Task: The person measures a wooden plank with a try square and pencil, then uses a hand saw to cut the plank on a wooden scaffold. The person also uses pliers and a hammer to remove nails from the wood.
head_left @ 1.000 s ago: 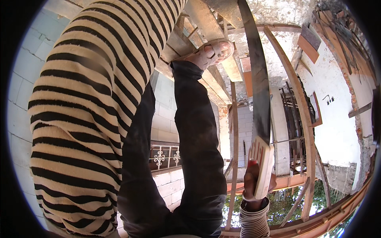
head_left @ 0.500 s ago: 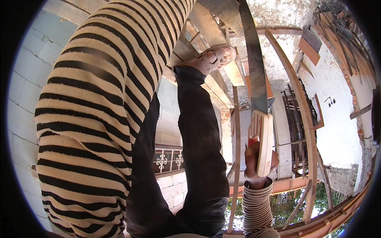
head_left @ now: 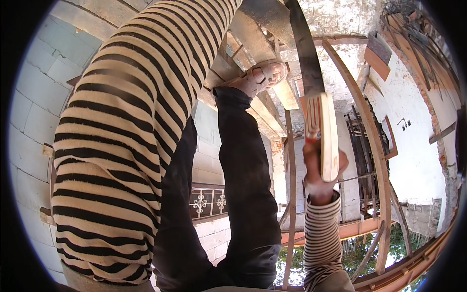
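My right hand (head_left: 314, 163) is closed round the white handle (head_left: 330, 141) of a handsaw, which has red slots. The long dark saw blade (head_left: 307, 58) points away from me and runs out at the top edge. Beside the blade's far end is a broad wooden beam (head_left: 265, 17); whether the teeth touch it cannot be made out. My left arm (head_left: 121, 136), in a tan and black striped sleeve, reaches up and forward past the top edge. The left hand lies outside the picture.
My sandalled foot (head_left: 265, 78) rests on wooden planks (head_left: 267, 112) high above the ground. A long timber (head_left: 362, 112) slants down at the right. Pale block wall (head_left: 39, 102) stands at the left, a white wall (head_left: 413, 160) at the right. Below is a window grille (head_left: 209, 202).
The handsaw and my right hand have moved forward, away from me, and the handle stands higher in the picture. My left arm has shifted only slightly.
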`<state>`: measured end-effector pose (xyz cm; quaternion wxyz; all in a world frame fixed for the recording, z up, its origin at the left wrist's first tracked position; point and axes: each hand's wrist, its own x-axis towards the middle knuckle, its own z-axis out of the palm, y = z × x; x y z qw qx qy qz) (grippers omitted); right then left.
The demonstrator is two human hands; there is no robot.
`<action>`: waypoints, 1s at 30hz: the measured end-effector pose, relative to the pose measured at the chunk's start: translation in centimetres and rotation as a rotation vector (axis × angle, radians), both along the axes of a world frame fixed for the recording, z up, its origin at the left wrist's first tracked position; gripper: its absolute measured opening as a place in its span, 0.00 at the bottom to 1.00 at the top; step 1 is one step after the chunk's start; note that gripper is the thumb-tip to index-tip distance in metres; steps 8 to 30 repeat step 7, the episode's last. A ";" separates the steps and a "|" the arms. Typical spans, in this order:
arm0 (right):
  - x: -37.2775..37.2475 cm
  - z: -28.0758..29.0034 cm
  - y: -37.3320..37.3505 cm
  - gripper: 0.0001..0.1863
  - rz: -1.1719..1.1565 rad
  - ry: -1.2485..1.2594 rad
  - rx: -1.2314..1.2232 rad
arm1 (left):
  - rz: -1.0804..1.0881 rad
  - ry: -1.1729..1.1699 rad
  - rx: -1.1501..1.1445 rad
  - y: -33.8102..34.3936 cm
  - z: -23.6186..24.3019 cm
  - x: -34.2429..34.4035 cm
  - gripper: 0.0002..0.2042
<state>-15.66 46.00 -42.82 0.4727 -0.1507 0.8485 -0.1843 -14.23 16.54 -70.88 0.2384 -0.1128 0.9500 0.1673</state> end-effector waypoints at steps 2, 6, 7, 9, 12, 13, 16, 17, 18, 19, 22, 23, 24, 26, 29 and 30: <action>-0.6 -7.5 -2.3 0.10 -0.330 -0.109 -0.051 | 0.020 0.026 0.013 -0.1 -0.2 0.1 0.17; 0.2 3.8 -2.2 0.06 0.065 0.113 -0.095 | -0.004 0.025 -0.005 -0.1 0.0 0.0 0.17; 0.0 4.1 -1.5 0.06 0.107 0.123 -0.152 | 0.003 0.034 -0.017 0.0 0.0 0.3 0.17; 0.0 4.1 -1.5 0.06 0.107 0.123 -0.152 | 0.003 0.034 -0.017 0.0 0.0 0.3 0.17; 0.0 4.1 -1.5 0.06 0.107 0.123 -0.152 | 0.003 0.034 -0.017 0.0 0.0 0.3 0.17; 0.0 4.1 -1.5 0.06 0.107 0.123 -0.152 | 0.003 0.034 -0.017 0.0 0.0 0.3 0.17; 0.0 4.1 -1.5 0.06 0.107 0.123 -0.152 | 0.003 0.034 -0.017 0.0 0.0 0.3 0.17; 0.0 4.1 -1.5 0.06 0.107 0.123 -0.152 | 0.003 0.034 -0.017 0.0 0.0 0.3 0.17; 0.0 4.1 -1.5 0.06 0.107 0.123 -0.152 | 0.003 0.034 -0.017 0.0 0.0 0.3 0.17; 0.0 4.1 -1.5 0.06 0.107 0.123 -0.152 | 0.003 0.034 -0.017 0.0 0.0 0.3 0.17; 0.0 4.1 -1.5 0.06 0.107 0.123 -0.152 | 0.003 0.034 -0.017 0.0 0.0 0.3 0.17; 0.0 4.1 -1.5 0.06 0.107 0.123 -0.152 | 0.003 0.034 -0.017 0.0 0.0 0.3 0.17; 0.0 4.1 -1.5 0.06 0.107 0.123 -0.152 | 0.003 0.034 -0.017 0.0 0.0 0.3 0.17; 0.0 4.1 -1.5 0.06 0.107 0.123 -0.152 | 0.003 0.034 -0.017 0.0 0.0 0.3 0.17; 0.0 4.1 -1.5 0.06 0.107 0.123 -0.152 | 0.003 0.034 -0.017 0.0 0.0 0.3 0.17; 0.0 4.1 -1.5 0.06 0.107 0.123 -0.152 | 0.003 0.034 -0.017 0.0 0.0 0.3 0.17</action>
